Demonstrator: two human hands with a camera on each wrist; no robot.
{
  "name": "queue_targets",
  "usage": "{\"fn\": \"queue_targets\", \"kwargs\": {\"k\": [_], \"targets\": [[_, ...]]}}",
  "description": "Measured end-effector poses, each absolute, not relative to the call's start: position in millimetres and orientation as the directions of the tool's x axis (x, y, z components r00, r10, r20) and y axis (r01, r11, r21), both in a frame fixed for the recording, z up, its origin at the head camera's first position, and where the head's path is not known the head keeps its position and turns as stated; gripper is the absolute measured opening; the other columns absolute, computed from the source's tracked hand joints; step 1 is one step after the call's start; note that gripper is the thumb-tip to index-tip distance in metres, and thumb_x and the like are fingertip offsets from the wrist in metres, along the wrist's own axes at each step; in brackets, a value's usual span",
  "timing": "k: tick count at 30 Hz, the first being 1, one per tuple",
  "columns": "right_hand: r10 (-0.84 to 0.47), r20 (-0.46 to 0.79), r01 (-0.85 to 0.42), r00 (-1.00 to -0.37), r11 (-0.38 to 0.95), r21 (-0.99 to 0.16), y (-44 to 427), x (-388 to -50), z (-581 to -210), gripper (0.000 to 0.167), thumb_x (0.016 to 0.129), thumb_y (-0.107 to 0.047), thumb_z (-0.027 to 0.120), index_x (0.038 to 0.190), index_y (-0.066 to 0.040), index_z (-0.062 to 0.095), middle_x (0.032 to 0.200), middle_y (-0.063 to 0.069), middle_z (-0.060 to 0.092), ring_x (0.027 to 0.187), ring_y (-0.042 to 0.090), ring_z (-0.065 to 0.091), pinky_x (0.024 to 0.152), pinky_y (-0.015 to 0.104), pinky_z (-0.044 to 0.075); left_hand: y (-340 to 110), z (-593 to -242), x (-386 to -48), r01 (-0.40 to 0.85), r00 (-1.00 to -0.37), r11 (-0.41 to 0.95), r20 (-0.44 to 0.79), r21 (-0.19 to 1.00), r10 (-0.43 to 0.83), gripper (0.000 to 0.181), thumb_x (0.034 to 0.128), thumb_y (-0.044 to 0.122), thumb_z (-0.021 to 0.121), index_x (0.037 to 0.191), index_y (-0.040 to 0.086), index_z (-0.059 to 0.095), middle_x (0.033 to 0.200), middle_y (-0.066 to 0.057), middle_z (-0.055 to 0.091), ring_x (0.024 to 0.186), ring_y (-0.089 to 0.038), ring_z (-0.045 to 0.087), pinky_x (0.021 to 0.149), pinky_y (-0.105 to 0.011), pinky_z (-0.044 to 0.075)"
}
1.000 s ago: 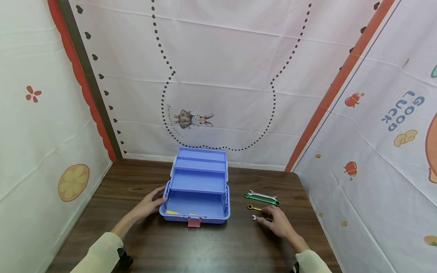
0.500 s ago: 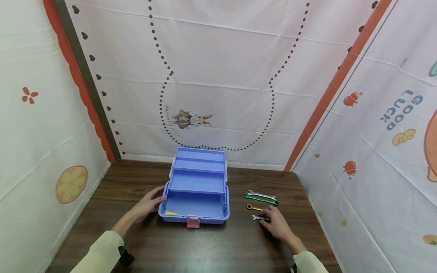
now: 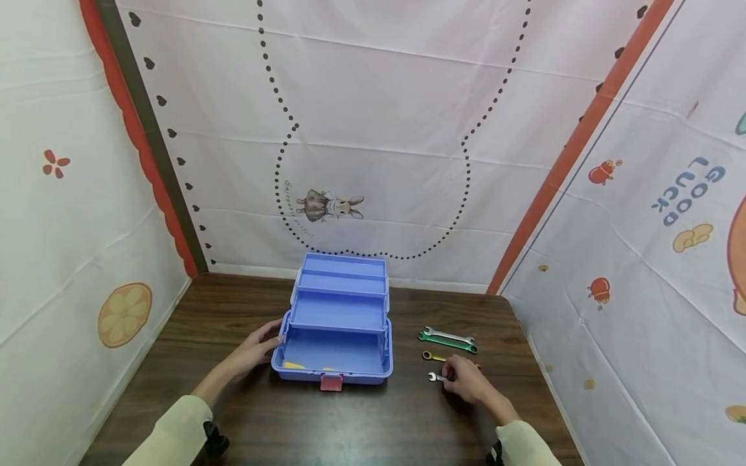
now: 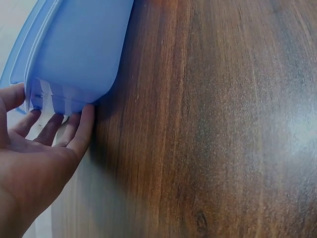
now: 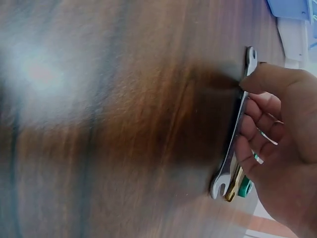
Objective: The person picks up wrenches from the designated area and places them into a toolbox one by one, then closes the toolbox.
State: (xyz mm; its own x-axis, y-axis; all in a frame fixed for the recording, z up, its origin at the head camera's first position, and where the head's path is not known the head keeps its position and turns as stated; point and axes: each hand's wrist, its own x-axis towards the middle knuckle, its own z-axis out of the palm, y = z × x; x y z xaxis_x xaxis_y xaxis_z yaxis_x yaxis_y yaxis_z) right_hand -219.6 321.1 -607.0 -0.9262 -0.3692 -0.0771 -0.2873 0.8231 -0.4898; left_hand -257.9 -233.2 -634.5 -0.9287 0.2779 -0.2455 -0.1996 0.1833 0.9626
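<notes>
A blue toolbox (image 3: 335,348) stands with its stepped trays raised and a red latch in front. My left hand (image 3: 247,355) grips its left side; in the left wrist view the thumb of that hand (image 4: 42,163) lies over the rim and the fingertips press the outer wall (image 4: 81,49). On the right, my right hand (image 3: 468,380) pinches the nearest silver wrench (image 3: 434,377). The right wrist view shows thumb and fingers of this hand (image 5: 297,134) on the wrench's shaft (image 5: 229,153). Just beyond it lies a yellow wrench (image 3: 434,356), partly behind the hand.
A green wrench (image 3: 447,342) and another silver wrench (image 3: 451,335) lie side by side farther back. Small yellow items (image 3: 293,366) are at the toolbox's front inner edge. Printed cloth (image 3: 373,84) rises behind the dark wooden table (image 3: 361,427) and along both sides.
My right hand has shifted slightly toward the near side and now pinches the nearest silver wrench, whose open end has turned a little. My left hand has stayed on the toolbox.
</notes>
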Motion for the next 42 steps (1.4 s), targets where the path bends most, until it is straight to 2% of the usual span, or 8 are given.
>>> {"fn": "queue_targets", "kwargs": {"k": [4, 8, 24, 36, 42], "targets": [[-0.379, -0.09, -0.28, -0.921, 0.804, -0.525, 321, -218, -608, 0.022, 0.086, 0.004, 0.075, 0.089, -0.011, 0.059, 0.083, -0.003, 0.054, 0.072, 0.01, 0.049, 0.061, 0.028, 0.042, -233, -638, -258, -0.199, -0.93, 0.182, -0.244, 0.963, 0.274, 0.07, 0.1113, 0.037, 0.057, 0.168, 0.009, 0.026, 0.168, -0.027, 0.026, 0.147, -0.05, 0.039, 0.107, -0.059, 0.052], [-0.381, -0.051, -0.297, -0.923, 0.792, -0.534, 321, -217, -613, 0.023, 0.087, 0.004, 0.072, 0.091, -0.014, 0.058, 0.081, -0.005, 0.052, 0.07, 0.008, 0.048, 0.06, 0.027, 0.04, -233, -636, -257, -0.194, -0.932, 0.183, -0.239, 0.964, 0.272, 0.07, 0.1113, 0.037, 0.057, 0.168, 0.009, 0.026, 0.168, -0.027, 0.026, 0.148, -0.05, 0.039, 0.107, -0.06, 0.052], [-0.376, -0.028, -0.281, -0.926, 0.738, -0.613, 318, -222, -603, 0.016, 0.095, 0.006, 0.071, 0.094, -0.008, 0.065, 0.084, -0.004, 0.06, 0.074, 0.007, 0.053, 0.064, 0.027, 0.047, -232, -639, -259, -0.193, -0.937, 0.194, -0.239, 0.962, 0.254, 0.074, 0.1093, 0.043, 0.059, 0.167, 0.01, 0.027, 0.169, -0.026, 0.025, 0.147, -0.049, 0.04, 0.107, -0.059, 0.051], [-0.333, 0.03, -0.285, -0.942, 0.754, -0.592, 298, -235, -586, 0.012, 0.093, 0.0, 0.078, 0.099, -0.01, 0.075, 0.087, -0.008, 0.067, 0.078, 0.006, 0.057, 0.068, 0.027, 0.051, -232, -634, -256, -0.195, -0.934, 0.202, -0.245, 0.96, 0.259, 0.071, 0.1113, 0.041, 0.056, 0.168, 0.009, 0.026, 0.17, -0.026, 0.024, 0.149, -0.05, 0.036, 0.11, -0.06, 0.049], [-0.339, 0.092, -0.328, -0.936, 0.752, -0.571, 286, -245, -571, 0.013, 0.093, 0.001, 0.079, 0.103, -0.007, 0.078, 0.092, -0.004, 0.07, 0.079, 0.007, 0.06, 0.066, 0.028, 0.054, -232, -634, -256, -0.193, -0.935, 0.195, -0.241, 0.961, 0.26, 0.069, 0.1121, 0.039, 0.054, 0.168, 0.01, 0.025, 0.169, -0.026, 0.024, 0.149, -0.05, 0.036, 0.111, -0.061, 0.048]]}}
